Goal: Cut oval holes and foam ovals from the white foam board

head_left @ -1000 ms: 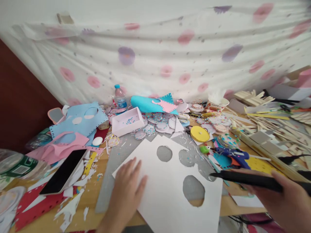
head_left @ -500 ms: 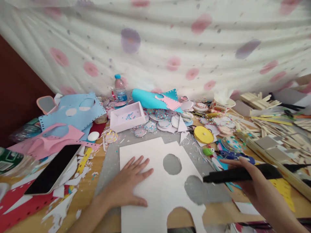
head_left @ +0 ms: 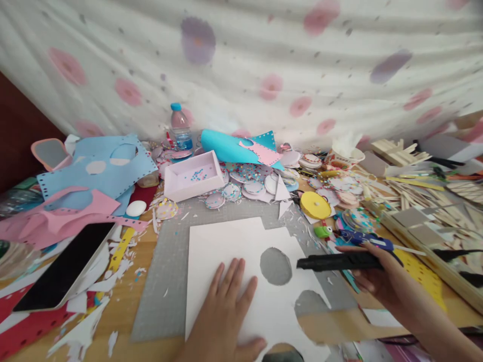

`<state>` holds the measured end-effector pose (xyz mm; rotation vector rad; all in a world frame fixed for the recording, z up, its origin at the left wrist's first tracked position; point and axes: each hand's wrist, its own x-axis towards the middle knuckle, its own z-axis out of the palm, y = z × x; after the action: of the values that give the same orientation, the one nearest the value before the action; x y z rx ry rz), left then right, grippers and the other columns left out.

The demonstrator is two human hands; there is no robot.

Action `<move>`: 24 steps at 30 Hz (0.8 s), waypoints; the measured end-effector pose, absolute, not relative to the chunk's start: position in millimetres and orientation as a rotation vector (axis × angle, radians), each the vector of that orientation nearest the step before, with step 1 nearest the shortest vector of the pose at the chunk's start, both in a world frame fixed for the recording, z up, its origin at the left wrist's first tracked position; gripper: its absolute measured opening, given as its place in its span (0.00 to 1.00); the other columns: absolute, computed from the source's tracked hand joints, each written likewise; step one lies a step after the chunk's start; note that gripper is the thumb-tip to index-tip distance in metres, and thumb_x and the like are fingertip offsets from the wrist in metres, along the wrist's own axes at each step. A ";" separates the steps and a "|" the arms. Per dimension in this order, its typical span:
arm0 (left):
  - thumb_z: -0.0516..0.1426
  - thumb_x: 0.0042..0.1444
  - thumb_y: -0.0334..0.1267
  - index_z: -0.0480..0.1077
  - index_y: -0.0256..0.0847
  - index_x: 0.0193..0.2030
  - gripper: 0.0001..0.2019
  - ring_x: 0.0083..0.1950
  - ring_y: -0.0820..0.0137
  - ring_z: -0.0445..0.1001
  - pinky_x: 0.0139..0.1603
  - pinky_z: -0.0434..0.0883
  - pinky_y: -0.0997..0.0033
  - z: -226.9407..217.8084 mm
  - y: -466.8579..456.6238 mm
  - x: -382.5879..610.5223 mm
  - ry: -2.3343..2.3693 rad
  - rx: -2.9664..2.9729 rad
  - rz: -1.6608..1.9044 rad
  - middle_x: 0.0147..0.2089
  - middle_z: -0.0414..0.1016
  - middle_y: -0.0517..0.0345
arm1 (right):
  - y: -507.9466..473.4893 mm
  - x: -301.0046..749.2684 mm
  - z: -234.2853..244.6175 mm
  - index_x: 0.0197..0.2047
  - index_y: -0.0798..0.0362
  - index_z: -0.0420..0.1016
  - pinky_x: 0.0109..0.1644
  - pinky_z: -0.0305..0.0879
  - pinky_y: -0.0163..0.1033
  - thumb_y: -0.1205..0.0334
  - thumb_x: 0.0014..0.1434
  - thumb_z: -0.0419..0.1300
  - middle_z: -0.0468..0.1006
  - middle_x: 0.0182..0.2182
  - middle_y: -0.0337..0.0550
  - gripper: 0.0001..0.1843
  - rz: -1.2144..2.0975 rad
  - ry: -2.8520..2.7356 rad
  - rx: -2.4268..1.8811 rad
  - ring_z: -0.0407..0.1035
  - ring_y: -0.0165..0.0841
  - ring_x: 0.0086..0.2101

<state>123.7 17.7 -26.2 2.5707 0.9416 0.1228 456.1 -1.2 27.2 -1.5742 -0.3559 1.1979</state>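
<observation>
My left hand (head_left: 230,306) lies flat on a white sheet of board (head_left: 219,246), fingers spread a little. Round holes are cut through the sheet, and its right side has a ragged, stepped edge. Grey cutting mat (head_left: 162,286) shows beneath and through the upper hole. Held in the air over the right of the sheet, my right hand (head_left: 381,271) grips a black pen-like tool (head_left: 339,261), perhaps a craft knife. Its tip points left, close to the upper hole; whether a blade is out cannot be made out.
A phone (head_left: 68,266) lies left among paper scraps. Behind the mat stand a pink box (head_left: 194,176), a bottle (head_left: 180,128) and piles of decorated discs (head_left: 252,187). To the right are a yellow disc (head_left: 315,205), a blue glue gun (head_left: 366,239) and wooden sticks (head_left: 411,191).
My left hand has slid right and nearer to me on the sheet. My right hand has brought the black tool left and slightly up. The view has shifted a little.
</observation>
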 end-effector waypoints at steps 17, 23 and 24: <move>0.62 0.49 0.53 0.46 0.48 0.71 0.46 0.74 0.51 0.33 0.71 0.43 0.39 -15.4 18.9 124.0 0.977 2.477 0.065 0.75 0.30 0.46 | 12.6 394.7 24.7 0.47 0.50 0.71 0.38 0.67 0.39 0.49 0.64 0.54 0.75 0.34 0.42 0.15 1.600 -1.473 -1.372 0.70 0.34 0.33; 0.63 0.48 0.51 0.48 0.48 0.71 0.45 0.74 0.52 0.34 0.71 0.44 0.40 -16.8 17.7 123.9 0.997 2.457 0.120 0.75 0.31 0.48 | 3.2 396.5 22.8 0.58 0.49 0.63 0.42 0.69 0.44 0.50 0.68 0.48 0.78 0.38 0.45 0.20 1.086 -1.967 -1.717 0.74 0.39 0.37; 0.63 0.48 0.51 0.48 0.48 0.71 0.45 0.74 0.52 0.34 0.71 0.44 0.40 -17.2 17.4 124.1 0.995 2.455 0.126 0.75 0.31 0.48 | 2.8 396.4 21.2 0.57 0.49 0.63 0.43 0.69 0.44 0.51 0.68 0.47 0.79 0.40 0.46 0.19 1.034 -2.021 -1.722 0.75 0.40 0.38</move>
<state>124.1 17.4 -17.2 2.4553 0.9946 0.1262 396.4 2.8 21.2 -1.7224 -2.0206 1.0342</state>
